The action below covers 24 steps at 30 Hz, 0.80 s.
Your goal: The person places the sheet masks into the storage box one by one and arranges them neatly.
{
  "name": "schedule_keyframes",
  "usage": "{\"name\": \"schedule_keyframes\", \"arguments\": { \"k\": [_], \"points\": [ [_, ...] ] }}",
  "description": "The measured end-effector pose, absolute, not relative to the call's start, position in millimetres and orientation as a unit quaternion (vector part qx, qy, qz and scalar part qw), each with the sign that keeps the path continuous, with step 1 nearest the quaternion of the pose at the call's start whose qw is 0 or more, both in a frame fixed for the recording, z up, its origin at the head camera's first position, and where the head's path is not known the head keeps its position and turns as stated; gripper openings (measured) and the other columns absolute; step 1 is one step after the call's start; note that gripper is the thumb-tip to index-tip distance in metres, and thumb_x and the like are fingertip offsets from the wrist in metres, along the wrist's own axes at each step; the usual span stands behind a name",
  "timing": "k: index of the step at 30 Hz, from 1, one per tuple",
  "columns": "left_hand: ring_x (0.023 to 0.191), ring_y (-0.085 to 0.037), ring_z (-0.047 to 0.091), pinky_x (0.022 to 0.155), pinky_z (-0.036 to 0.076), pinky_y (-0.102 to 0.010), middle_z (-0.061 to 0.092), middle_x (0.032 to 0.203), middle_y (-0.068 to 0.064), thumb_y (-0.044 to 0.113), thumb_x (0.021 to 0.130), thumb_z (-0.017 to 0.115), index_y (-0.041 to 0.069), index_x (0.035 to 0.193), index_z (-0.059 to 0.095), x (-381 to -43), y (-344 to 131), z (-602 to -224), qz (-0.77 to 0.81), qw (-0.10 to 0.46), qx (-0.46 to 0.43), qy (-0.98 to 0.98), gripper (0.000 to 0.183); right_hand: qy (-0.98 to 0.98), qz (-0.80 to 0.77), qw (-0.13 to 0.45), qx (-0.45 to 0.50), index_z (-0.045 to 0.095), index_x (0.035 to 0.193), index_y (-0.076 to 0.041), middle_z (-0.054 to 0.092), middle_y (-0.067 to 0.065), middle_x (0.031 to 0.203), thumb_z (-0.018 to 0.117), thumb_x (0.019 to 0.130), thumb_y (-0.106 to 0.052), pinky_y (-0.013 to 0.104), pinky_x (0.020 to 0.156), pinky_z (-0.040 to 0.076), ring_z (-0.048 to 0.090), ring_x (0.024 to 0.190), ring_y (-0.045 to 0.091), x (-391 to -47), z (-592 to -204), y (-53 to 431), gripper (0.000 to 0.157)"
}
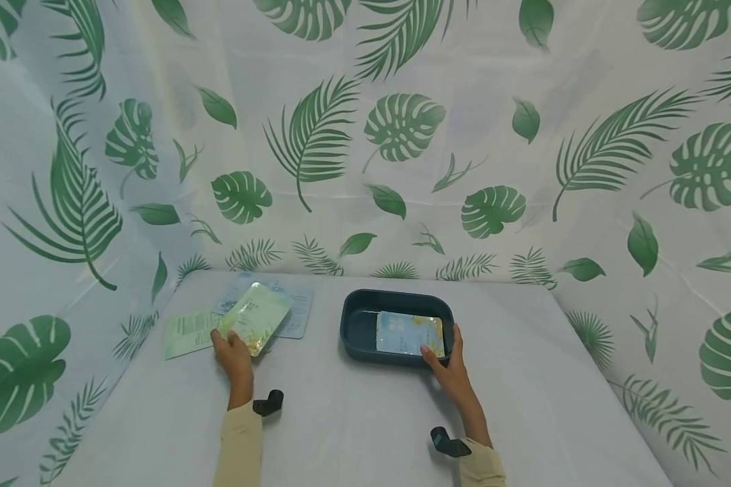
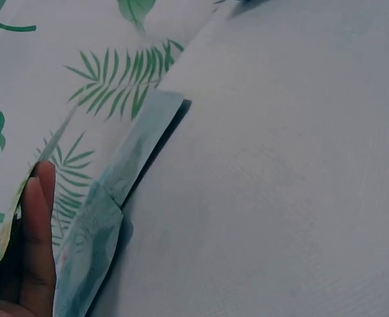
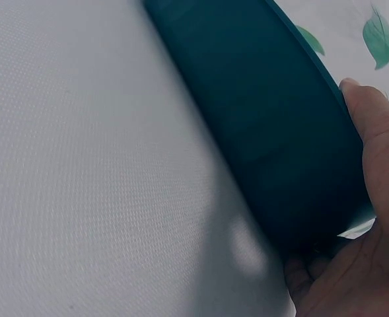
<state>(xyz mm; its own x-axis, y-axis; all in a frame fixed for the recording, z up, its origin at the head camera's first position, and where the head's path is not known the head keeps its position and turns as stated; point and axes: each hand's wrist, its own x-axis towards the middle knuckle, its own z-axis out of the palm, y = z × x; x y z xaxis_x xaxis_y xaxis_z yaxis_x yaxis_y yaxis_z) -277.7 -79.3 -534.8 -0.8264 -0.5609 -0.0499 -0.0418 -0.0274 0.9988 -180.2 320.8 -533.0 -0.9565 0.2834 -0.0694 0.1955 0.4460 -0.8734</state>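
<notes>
Green packet is pinched between thumb and fingers of the left hand, slanting away from that grip and toward its right. Blue packets lie partly beneath it, beyond the fingers, and a second green packet lies to the grip's left. Well to the right, the right hand holds the near right corner of a dark box, a flower-printed packet inside beside its thumb

White backdrop with green leaf print, hanging behind and both sides of white tabletop.
</notes>
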Motion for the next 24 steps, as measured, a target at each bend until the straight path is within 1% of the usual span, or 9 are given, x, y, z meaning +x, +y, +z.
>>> {"name": "schedule_keyframes", "arguments": {
  "k": [2, 3, 6, 9, 12, 15, 17, 19, 24],
  "points": [
    [0.146, -0.033, 0.028, 0.119, 0.022, -0.043, 0.024, 0.158, -0.023, 0.018, 0.107, 0.029, 0.0, 0.155, 0.014, -278, -78, -532, -0.701, 0.182, 0.218, -0.654, 0.053, -0.849, 0.508, 0.045, -0.141, -0.013, 0.156, -0.025, -0.009, 0.015, 0.165, 0.059, 0.092, -0.052, 0.065, 0.115, 0.012, 0.0, 0.15, 0.043, -180, -533, 321, 0.1],
    [0.141, -0.033, 0.035, 0.115, 0.031, -0.041, 0.028, 0.156, -0.024, 0.02, 0.107, 0.029, 0.001, 0.154, 0.015, -277, -78, -531, -0.715, 0.175, 0.216, -0.641, 0.052, -0.849, 0.507, 0.045, -0.142, -0.013, 0.156, -0.025, -0.008, 0.015, 0.165, 0.059, 0.092, -0.052, 0.065, 0.115, 0.012, 0.0, 0.15, 0.043, -181, -533, 321, 0.1],
    [0.112, -0.022, 0.063, 0.087, 0.055, -0.033, 0.047, 0.137, -0.02, 0.024, 0.107, 0.031, 0.004, 0.149, 0.025, -276, -75, -526, -0.773, 0.145, 0.204, -0.582, 0.047, -0.847, 0.51, 0.044, -0.142, -0.013, 0.156, -0.024, -0.008, 0.016, 0.165, 0.059, 0.092, -0.052, 0.065, 0.115, 0.012, 0.0, 0.15, 0.044, -181, -533, 321, 0.1],
    [0.082, -0.008, 0.068, 0.064, 0.057, -0.026, 0.054, 0.115, -0.006, 0.026, 0.106, 0.038, 0.006, 0.143, 0.029, -275, -73, -521, -0.834, 0.111, 0.174, -0.511, 0.043, -0.847, 0.511, 0.042, -0.141, -0.014, 0.156, -0.026, -0.008, 0.015, 0.165, 0.059, 0.092, -0.052, 0.066, 0.115, 0.012, 0.0, 0.15, 0.044, -180, -532, 321, 0.1],
    [0.089, -0.004, 0.065, 0.07, 0.057, -0.025, 0.052, 0.115, -0.001, 0.024, 0.104, 0.044, 0.007, 0.145, 0.026, -276, -71, -515, -0.861, 0.073, 0.138, -0.484, 0.049, -0.847, 0.511, 0.043, -0.139, -0.015, 0.156, -0.027, -0.008, 0.015, 0.165, 0.058, 0.093, -0.052, 0.065, 0.115, 0.012, 0.0, 0.15, 0.043, -179, -532, 321, 0.1],
    [0.098, -0.004, 0.06, 0.076, 0.055, -0.022, 0.046, 0.127, -0.005, 0.022, 0.103, 0.046, 0.008, 0.151, 0.02, -277, -66, -509, -0.855, 0.031, 0.116, -0.505, 0.057, -0.849, 0.509, 0.043, -0.14, -0.015, 0.155, -0.028, -0.008, 0.015, 0.165, 0.058, 0.093, -0.052, 0.065, 0.115, 0.012, 0.0, 0.15, 0.043, -179, -531, 321, 0.099],
    [0.098, -0.002, 0.059, 0.078, 0.054, -0.019, 0.042, 0.135, -0.008, 0.021, 0.103, 0.048, 0.009, 0.155, 0.014, -279, -60, -506, -0.841, 0.002, 0.108, -0.53, 0.063, -0.849, 0.507, 0.043, -0.14, -0.015, 0.155, -0.027, -0.008, 0.015, 0.165, 0.058, 0.093, -0.052, 0.065, 0.115, 0.012, 0.001, 0.15, 0.043, -179, -531, 321, 0.1],
    [0.094, 0.001, 0.06, 0.078, 0.053, -0.017, 0.044, 0.136, -0.01, 0.019, 0.102, 0.05, 0.007, 0.155, 0.016, -280, -53, -504, -0.821, -0.019, 0.094, -0.563, 0.063, -0.85, 0.506, 0.043, -0.141, -0.014, 0.156, -0.026, -0.008, 0.015, 0.165, 0.059, 0.092, -0.052, 0.065, 0.115, 0.012, 0.001, 0.15, 0.044, -179, -531, 321, 0.1],
    [0.082, -0.001, 0.064, 0.07, 0.053, -0.019, 0.061, 0.112, -0.003, 0.016, 0.101, 0.054, 0.003, 0.141, 0.039, -276, -29, -495, -0.774, -0.049, 0.036, -0.631, 0.044, -0.849, 0.508, 0.044, -0.138, -0.012, 0.156, -0.023, -0.007, 0.015, 0.165, 0.059, 0.092, -0.051, 0.066, 0.114, 0.012, 0.001, 0.15, 0.044, -181, -532, 321, 0.1]
  ]
}}
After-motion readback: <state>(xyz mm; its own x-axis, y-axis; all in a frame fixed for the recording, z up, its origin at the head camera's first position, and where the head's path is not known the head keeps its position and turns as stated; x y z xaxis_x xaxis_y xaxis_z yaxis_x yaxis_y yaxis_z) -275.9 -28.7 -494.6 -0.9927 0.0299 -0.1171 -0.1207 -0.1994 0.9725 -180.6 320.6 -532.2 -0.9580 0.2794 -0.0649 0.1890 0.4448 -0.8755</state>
